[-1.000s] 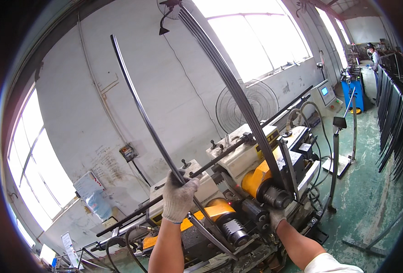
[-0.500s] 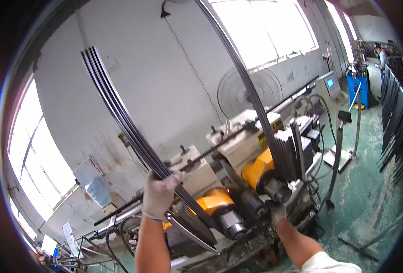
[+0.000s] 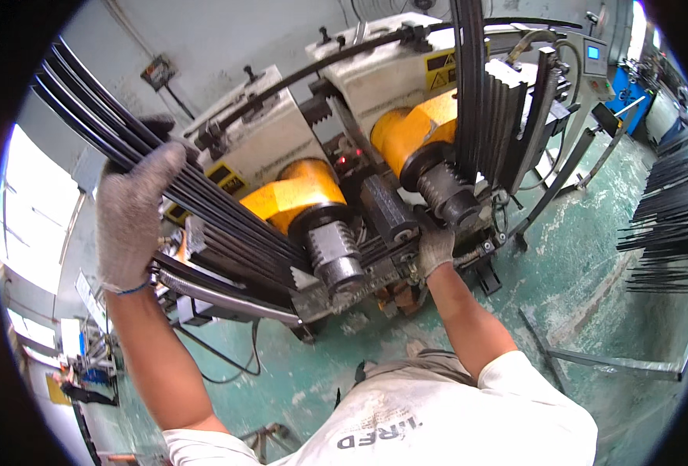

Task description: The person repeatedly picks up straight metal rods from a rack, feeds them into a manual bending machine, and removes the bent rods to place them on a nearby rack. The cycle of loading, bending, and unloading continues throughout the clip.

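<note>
My gloved left hand [image 3: 138,210] is closed round a bundle of long black metal tubes [image 3: 227,216], which slants from the upper left down to the machine. The bundle's lower part lies beside the left grooved steel roller [image 3: 334,252], under a yellow machine head [image 3: 301,190]. Between the two heads sits a dark faceted block [image 3: 388,206]. My gloved right hand [image 3: 435,247] reaches in at the near end of that block, below the right grooved roller [image 3: 446,194]; its fingers are mostly hidden there. Another set of black tubes [image 3: 472,93] rises beside the right head.
White machine housings [image 3: 379,70] stand behind the heads, with a dark bar [image 3: 320,62] across them. A control box with a lit screen [image 3: 592,58] is at the back right. Many black tubes [image 3: 670,210] hang on a rack at the far right. A hose [image 3: 212,291] runs below the left tubes.
My view has tipped down toward the machine and my shirt. The left-hand bundle now leans further out to the left, my left hand still round it. My right hand stays by the dark block.
</note>
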The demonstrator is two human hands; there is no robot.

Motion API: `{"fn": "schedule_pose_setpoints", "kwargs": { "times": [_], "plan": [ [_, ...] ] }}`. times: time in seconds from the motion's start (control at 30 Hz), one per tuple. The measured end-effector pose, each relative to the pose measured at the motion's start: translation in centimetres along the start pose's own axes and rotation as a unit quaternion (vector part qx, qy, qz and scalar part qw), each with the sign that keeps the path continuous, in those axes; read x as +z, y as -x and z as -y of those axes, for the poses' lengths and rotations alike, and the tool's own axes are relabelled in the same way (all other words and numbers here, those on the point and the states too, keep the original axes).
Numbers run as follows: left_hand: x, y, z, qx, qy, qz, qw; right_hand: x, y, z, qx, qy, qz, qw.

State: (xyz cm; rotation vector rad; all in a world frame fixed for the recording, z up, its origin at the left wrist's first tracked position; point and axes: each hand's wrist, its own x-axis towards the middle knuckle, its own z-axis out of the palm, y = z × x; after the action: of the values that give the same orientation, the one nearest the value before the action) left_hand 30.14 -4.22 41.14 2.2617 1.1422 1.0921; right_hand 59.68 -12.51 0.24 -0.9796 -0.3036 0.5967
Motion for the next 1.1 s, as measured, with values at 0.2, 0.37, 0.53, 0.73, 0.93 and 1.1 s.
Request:
{"fn": "schedule_pose_setpoints", "kwargs": {
  "times": [0.2,0.37,0.53,0.73,0.93,1.1],
  "plan": [
    [0.5,-0.1,-0.2,0.01,0.014,0.03,0.999,0.3,0.1,0.9,0.062,-0.065,-0.019,0.996],
    [-1.5,-0.8,1.1,0.203,-0.168,0.128,0.956,0.9,0.6,1.6,0.093,-0.081,-0.015,0.992],
    [-2.4,-1.8,1.8,0.361,-0.327,0.121,0.865,0.2,-0.4,0.9,0.105,-0.059,-0.008,0.993],
    [-2.7,-1.8,1.8,0.421,-0.441,0.086,0.788,-0.4,-1.1,-0.6,0.143,-0.112,-0.026,0.983],
    [-4.8,6.0,-1.2,0.457,-0.398,0.006,0.795,-1.9,4.1,1.8,0.188,-0.103,-0.011,0.977],
    [-5.6,20.9,-4.1,0.191,-0.108,-0.105,0.97,-7.2,12.1,4.9,0.14,-0.066,0.03,0.987]
  ]
}}
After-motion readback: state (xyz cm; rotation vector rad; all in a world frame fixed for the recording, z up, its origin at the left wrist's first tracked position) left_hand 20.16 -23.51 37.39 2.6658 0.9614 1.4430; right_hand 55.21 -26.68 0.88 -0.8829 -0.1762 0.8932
